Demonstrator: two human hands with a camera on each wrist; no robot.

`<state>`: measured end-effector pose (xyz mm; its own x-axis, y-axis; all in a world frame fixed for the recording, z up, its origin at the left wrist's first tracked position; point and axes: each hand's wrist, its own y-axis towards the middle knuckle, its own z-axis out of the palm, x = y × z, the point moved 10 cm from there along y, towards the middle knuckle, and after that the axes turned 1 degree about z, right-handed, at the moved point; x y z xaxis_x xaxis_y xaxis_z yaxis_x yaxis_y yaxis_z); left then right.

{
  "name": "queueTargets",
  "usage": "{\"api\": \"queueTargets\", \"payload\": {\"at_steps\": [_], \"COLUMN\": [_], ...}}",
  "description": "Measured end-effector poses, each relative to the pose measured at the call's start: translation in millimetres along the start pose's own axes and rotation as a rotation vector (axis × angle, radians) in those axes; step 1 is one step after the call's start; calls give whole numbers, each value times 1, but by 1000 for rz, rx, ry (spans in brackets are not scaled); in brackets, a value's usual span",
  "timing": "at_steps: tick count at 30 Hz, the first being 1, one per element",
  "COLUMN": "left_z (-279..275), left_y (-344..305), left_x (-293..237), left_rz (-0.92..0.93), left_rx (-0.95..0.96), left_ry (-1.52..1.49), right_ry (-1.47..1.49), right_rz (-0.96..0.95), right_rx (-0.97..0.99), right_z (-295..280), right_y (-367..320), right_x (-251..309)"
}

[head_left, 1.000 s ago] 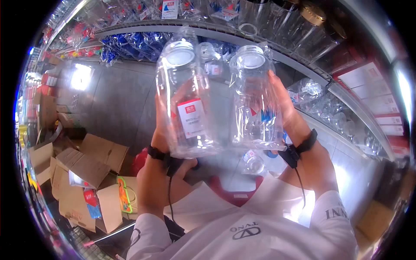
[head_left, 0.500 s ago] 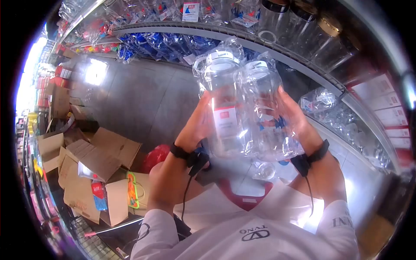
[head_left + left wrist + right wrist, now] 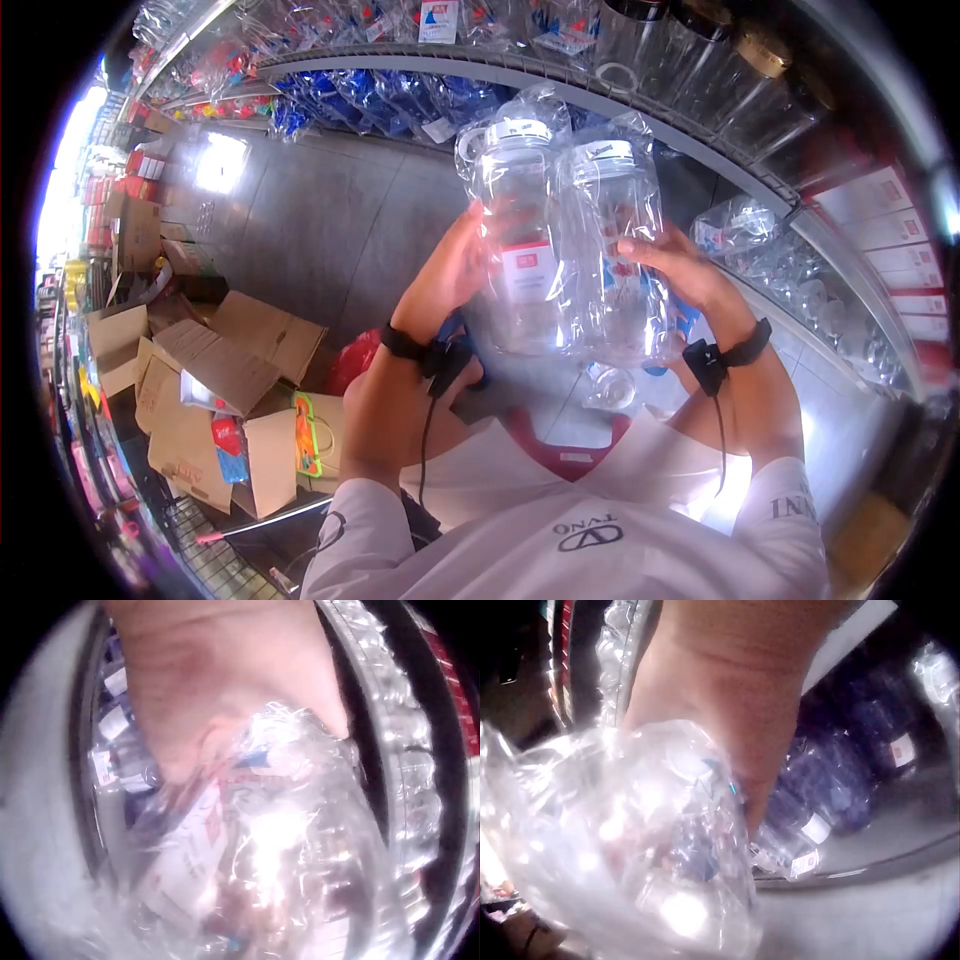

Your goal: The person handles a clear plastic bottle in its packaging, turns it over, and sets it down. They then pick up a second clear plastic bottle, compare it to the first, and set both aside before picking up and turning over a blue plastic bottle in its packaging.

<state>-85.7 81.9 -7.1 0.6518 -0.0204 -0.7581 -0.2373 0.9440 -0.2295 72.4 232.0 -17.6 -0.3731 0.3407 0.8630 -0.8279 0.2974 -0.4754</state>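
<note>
Two clear plastic bottles with white lids, each in a crinkled clear bag, stand side by side in front of the body. My left hand [image 3: 452,268] grips the left bottle [image 3: 515,205], which has a white and red label card [image 3: 529,272]; its fingers show through the clear wall. The right bottle [image 3: 602,205] is held by my right hand [image 3: 697,275], with the thumb across its front. In the left wrist view, bag film and the label card [image 3: 184,855] spread below the hand. Shiny wrapping [image 3: 652,825] hides my right fingers in the right wrist view.
Ahead, a shelf [image 3: 420,62] holds bagged bottles, with blue bagged goods [image 3: 370,105] beneath. Tall jars [image 3: 690,70] stand at upper right, and wrapped bottles [image 3: 815,275] line a lower shelf. Opened cardboard boxes [image 3: 235,345] sit at left. Another clear bottle [image 3: 608,388] is below the hands.
The two bottles have come together from apart, the left one moving rightward in view. My right thumb has shifted from the side onto the front of its bottle.
</note>
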Motion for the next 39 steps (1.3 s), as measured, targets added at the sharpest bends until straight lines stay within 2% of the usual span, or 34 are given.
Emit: {"api": "queueTargets", "payload": {"at_steps": [1,4,7,10,13,15,18,31,39], "left_z": [5,7,12,4,12,0,-15,-37,-46], "left_y": [-2,0,1,-3,-5,-13,-29,-41,-41], "left_x": [0,3,-1,-11,-21,-27,-35,-42,-50], "left_rz": [-13,-17,-39,36,120,121,198,317,344], "left_rx": [2,31,-33,17,96,-11,-48,-72,-90], "left_ry": [-50,290,249,153,-300,-356,-429,-483,-447], "right_ry": [-48,-75,-133,-23,220,302,426,401,388], "right_rz": [-2,-61,-70,-92,-133,-132,-90,-23,-85], "right_rx": [-13,-33,-53,-29,113,127,196,227,215], "right_z": [-1,-1,-10,-13,5,11,18,28,24], "right_y": [0,-1,-1,0,-8,-12,-14,-12,-13], "right_x": [0,4,0,-2,17,22,19,10,13]}}
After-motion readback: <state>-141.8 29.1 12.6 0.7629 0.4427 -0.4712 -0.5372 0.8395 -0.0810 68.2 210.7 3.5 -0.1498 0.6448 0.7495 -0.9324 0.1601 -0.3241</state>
